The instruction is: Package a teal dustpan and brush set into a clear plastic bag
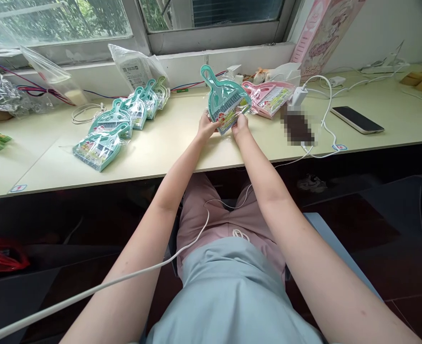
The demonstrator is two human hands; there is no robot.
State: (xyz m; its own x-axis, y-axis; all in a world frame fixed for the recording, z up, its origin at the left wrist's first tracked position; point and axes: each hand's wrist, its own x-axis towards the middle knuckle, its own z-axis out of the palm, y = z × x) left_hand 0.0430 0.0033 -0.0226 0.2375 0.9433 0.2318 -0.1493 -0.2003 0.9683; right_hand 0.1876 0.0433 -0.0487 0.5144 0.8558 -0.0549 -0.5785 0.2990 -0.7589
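Observation:
Between my two hands is a teal mini dustpan and brush set (225,98) in clear plastic wrap, tilted with its handle up and to the left. My left hand (207,126) grips its lower left edge. At the lower right corner, my right hand (240,125) has its fingers closed on the packet. Just behind to the right lies a pink wrapped dustpan set (270,98). Further left, several teal wrapped sets overlap in a slanting row, the nearest dustpan set (101,145) lying by the table's front. A greener set (161,93) is at the row's far end.
On the right of the table (168,148) lie a phone (357,119), a white charger (299,97) with its cable, and a blurred-out dark item (299,128). A pink box (325,36) stands behind. A white cable (125,277) crosses my lap. Plastic bags (135,67) sit below the window.

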